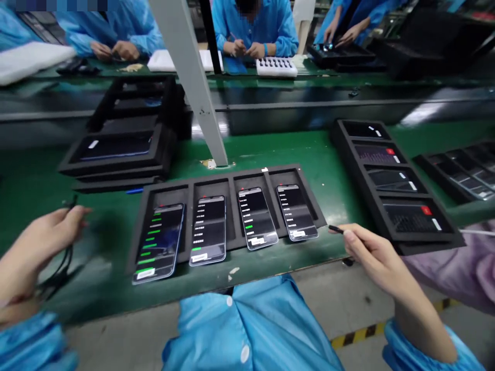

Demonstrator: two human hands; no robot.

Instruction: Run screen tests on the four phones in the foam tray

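Note:
Four lit phones lean in the compartments of a black foam tray point(231, 180) in front of me. The leftmost phone point(160, 242) shows several green lines; the second phone point(209, 229) and third phone point(257, 217) show one green mark each, and the rightmost phone point(296, 212) shows white text. My right hand point(371, 252), right of the tray, pinches a small black stick-like piece point(335, 229). At the far left, my left hand point(58, 237) is closed around a thin black cable point(67, 260) that hangs below it.
Stacked foam trays point(116, 149) with phones stand at the back left. A long foam tray point(394, 180) of phones lies on the right, another tray point(460, 167) beyond it. A grey post point(193, 82) rises behind the middle tray. People in blue work across the bench.

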